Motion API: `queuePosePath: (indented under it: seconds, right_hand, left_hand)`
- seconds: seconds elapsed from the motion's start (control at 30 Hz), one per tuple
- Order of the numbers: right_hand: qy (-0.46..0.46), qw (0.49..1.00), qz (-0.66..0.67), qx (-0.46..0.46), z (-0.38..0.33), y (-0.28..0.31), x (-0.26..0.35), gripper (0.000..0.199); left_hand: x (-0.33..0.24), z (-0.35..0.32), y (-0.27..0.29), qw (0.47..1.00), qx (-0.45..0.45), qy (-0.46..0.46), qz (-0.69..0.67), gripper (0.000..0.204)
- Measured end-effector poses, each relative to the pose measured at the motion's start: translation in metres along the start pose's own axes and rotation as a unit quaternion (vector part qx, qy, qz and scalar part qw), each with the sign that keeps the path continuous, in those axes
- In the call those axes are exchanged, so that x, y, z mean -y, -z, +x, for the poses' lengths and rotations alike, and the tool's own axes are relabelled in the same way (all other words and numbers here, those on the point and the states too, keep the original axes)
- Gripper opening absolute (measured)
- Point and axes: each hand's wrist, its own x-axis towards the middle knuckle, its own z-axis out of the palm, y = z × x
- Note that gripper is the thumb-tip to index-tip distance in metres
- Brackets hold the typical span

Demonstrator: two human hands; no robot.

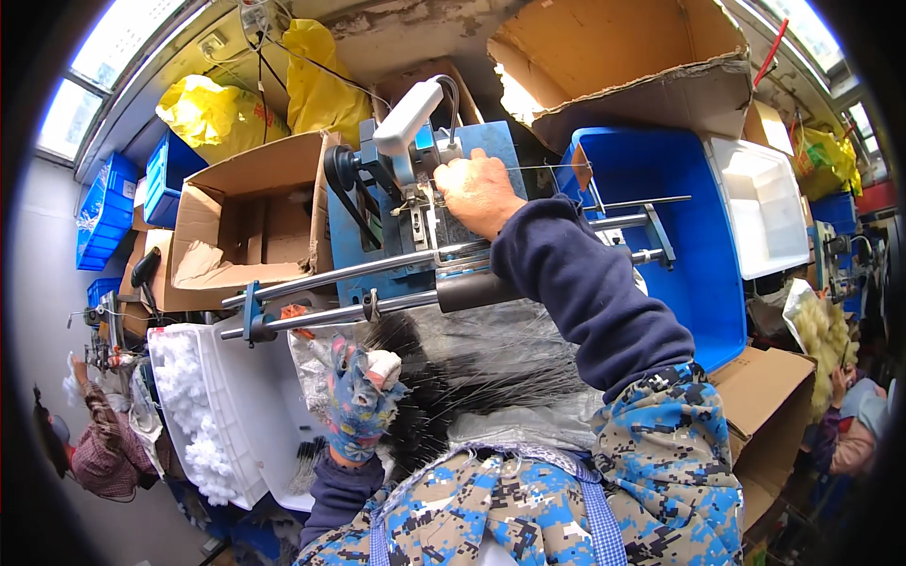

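Head view, looking down over a small blue machine point(401, 222) at 12 o'clock of the lap; right hand point(477, 193) bare, resting on the machine's working face, fingers curled over a thin wire point(557, 168) that runs off toward 3 o'clock; whether it pinches the wire, cannot tell. Left hand point(361, 401) in a patterned fabric glove, down at 7 o'clock of the machine, closed round a tuft of black bristles point(472, 363). The bristle heap lies in the lap on a plastic sheet, long axis fanning from the left hand toward 3 o'clock; left hand is the nearer to it, touching; right hand well apart, up at 12. Two steel rails point(377, 267) cross between hands, 9 to 3. Count: one machine, two rails, one white tub of white puffs point(193, 415) at 8 o'clock, one blue crate point(684, 245) at 2.
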Motion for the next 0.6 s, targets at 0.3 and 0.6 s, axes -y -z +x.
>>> queuePosePath:
  seconds: [0.3,0.6]
  right_hand:
    - [-0.008,1.000,0.011,0.007,0.002,0.001,0.006,0.017]
    - [-0.065,0.994,0.049,0.067,-0.001,0.014,0.000,0.019]
  left_hand:
    - [-0.016,-0.001,0.002,0.999,-0.034,0.028,-0.021,0.041]
    - [-0.011,-0.003,-0.005,0.997,0.007,0.054,-0.061,0.038]
